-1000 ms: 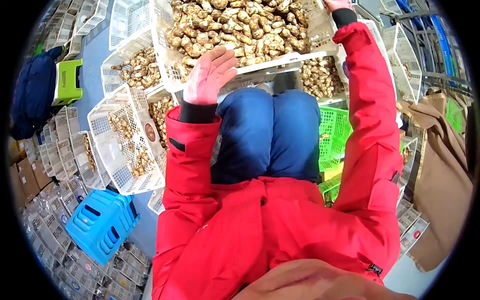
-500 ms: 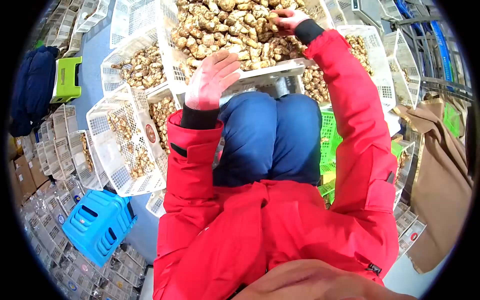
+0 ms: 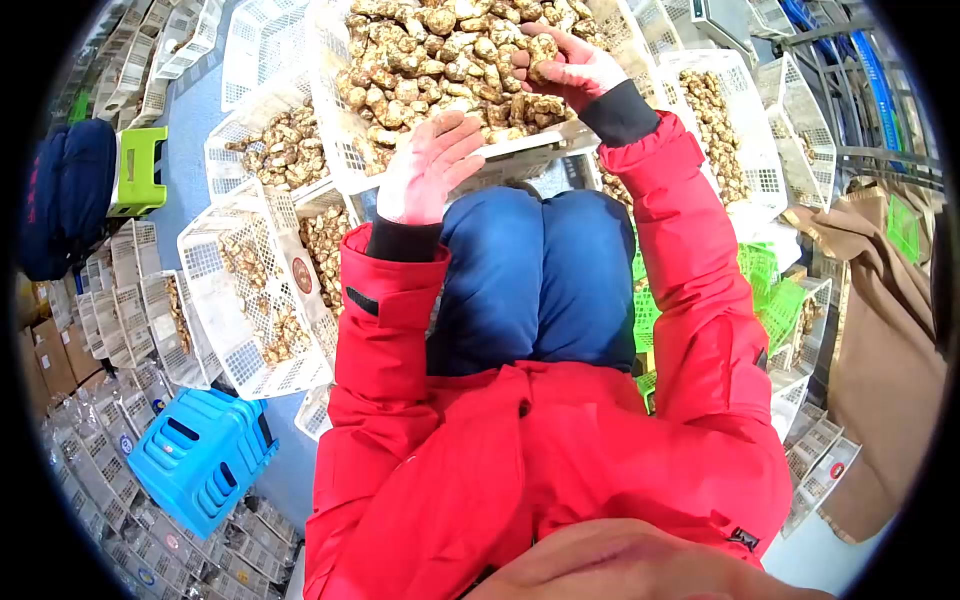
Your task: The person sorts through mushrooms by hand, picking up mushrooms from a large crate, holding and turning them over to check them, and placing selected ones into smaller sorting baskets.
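Lumpy brown-and-cream pieces, mushroom-like, fill the large white crate (image 3: 345,150) in front of my knees. My right hand (image 3: 572,66) is over the pile at the crate's right side, its thumb and fingers closed round one mushroom-like piece (image 3: 541,50). At the crate's near left corner, my left hand (image 3: 432,168) is raised with the palm up and the fingers apart, holding nothing.
Smaller white crates with similar pieces stand at the left (image 3: 250,345), the upper left (image 3: 225,170) and the right (image 3: 765,180). A blue plastic stool (image 3: 200,455) is at the lower left, a green one (image 3: 142,172) farther up. Brown cloth (image 3: 885,370) hangs at the far right.
My right hand has come from the right-hand side back over the large crate and taken hold of a piece. My left hand has barely moved and stays open.
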